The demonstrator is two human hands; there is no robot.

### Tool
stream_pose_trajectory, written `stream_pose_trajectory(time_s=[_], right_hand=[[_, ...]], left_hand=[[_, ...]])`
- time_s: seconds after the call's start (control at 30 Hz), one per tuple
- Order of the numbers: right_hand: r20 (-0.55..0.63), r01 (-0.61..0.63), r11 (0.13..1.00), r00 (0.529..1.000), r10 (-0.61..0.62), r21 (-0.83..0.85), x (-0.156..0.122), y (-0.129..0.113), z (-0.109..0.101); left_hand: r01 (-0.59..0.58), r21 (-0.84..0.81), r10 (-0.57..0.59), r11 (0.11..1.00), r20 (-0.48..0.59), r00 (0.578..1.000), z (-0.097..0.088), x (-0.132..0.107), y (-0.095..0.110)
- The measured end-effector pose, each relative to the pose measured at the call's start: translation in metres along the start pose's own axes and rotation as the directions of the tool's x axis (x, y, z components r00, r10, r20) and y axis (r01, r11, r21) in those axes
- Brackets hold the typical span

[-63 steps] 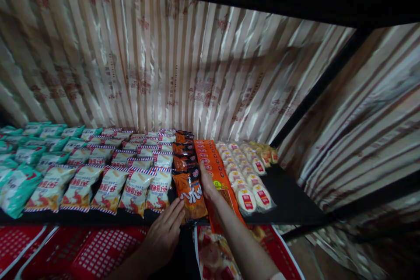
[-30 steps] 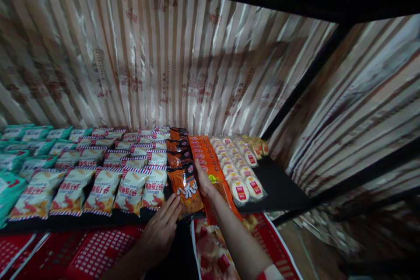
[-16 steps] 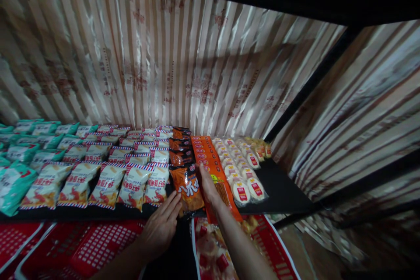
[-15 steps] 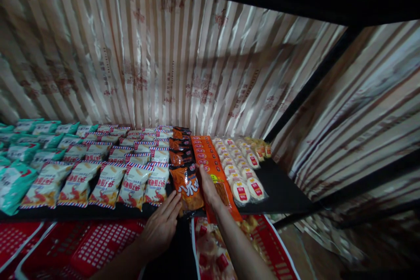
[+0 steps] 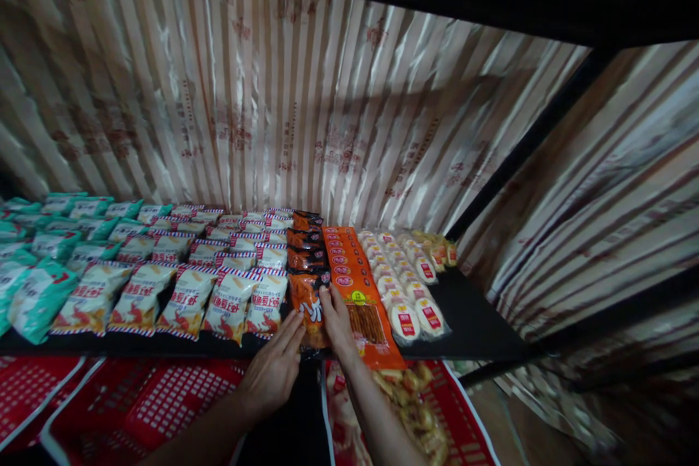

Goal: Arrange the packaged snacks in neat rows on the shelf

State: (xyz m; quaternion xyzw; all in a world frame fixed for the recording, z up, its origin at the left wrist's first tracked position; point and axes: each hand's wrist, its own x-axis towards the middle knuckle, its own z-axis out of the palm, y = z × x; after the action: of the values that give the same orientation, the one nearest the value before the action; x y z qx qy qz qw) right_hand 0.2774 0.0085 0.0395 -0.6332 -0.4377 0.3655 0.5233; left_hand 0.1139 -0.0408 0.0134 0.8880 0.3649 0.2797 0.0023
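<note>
An orange-and-black snack bag [image 5: 313,306] lies at the front of its column on the black shelf, between my two hands. My left hand [image 5: 276,362] presses its left lower edge with nearly straight fingers held together. On the bag's right side, my right hand [image 5: 339,324] grips the edge, its fingertips near the top. More bags of the same kind [image 5: 306,259] stand in a row behind it. To the right lie flat orange packets [image 5: 371,322] with a window showing brown sticks. White-and-red snack bags [image 5: 266,302] stand just left.
Farther left are several teal bags [image 5: 41,298]. Round white packaged pieces [image 5: 407,322] lie right of the orange packets on the black shelf [image 5: 480,324]. Red baskets [image 5: 164,400] sit below, one holding yellowish packets [image 5: 418,408]. A striped curtain [image 5: 262,102] hangs behind; a black post [image 5: 524,145] slants at right.
My right hand has shifted left from over the orange packet onto the snack bag's right side. My left hand stays at the bag's left edge. The view has moved slightly.
</note>
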Motion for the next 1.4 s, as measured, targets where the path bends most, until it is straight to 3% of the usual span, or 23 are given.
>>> stream_pose_trajectory(time_s=[0.27,0.53,0.67,0.77,0.93,1.17,1.3,1.4], right_hand=[[-0.080,0.026,0.998,0.996,-0.030,-0.057,-0.008,-0.002,0.011],[-0.057,0.173,0.977,0.982,-0.181,-0.122,-0.026,0.007,0.005],[-0.021,0.167,0.972,0.985,-0.173,-0.163,-0.034,0.017,0.004],[-0.034,0.162,0.967,0.985,-0.172,-0.196,-0.035,0.023,0.007],[-0.115,0.222,0.961,0.964,-0.242,-0.164,-0.038,0.020,0.009],[-0.208,0.225,0.955,0.942,-0.265,-0.194,-0.030,0.003,0.012],[-0.175,0.261,0.940,0.937,-0.302,-0.221,-0.026,0.010,0.016],[-0.195,0.332,0.902,0.900,-0.390,-0.275,-0.029,0.022,0.018]], left_hand=[[0.012,0.038,-0.012,0.999,0.001,1.000,0.002,-0.004,-0.006],[-0.061,0.018,0.061,0.998,-0.036,0.997,0.005,-0.030,0.000],[-0.109,-0.008,0.109,0.994,0.025,0.994,0.005,-0.051,0.002],[-0.079,0.004,0.078,0.997,0.091,0.993,0.006,-0.059,0.001],[-0.104,0.003,0.104,0.995,0.026,0.994,0.004,-0.056,-0.003],[-0.056,0.033,0.054,0.998,0.060,0.997,0.008,-0.057,-0.007],[-0.072,0.076,0.068,0.994,0.052,0.996,0.008,-0.054,-0.007],[-0.065,0.091,0.060,0.994,0.062,0.996,0.005,-0.051,-0.008]])
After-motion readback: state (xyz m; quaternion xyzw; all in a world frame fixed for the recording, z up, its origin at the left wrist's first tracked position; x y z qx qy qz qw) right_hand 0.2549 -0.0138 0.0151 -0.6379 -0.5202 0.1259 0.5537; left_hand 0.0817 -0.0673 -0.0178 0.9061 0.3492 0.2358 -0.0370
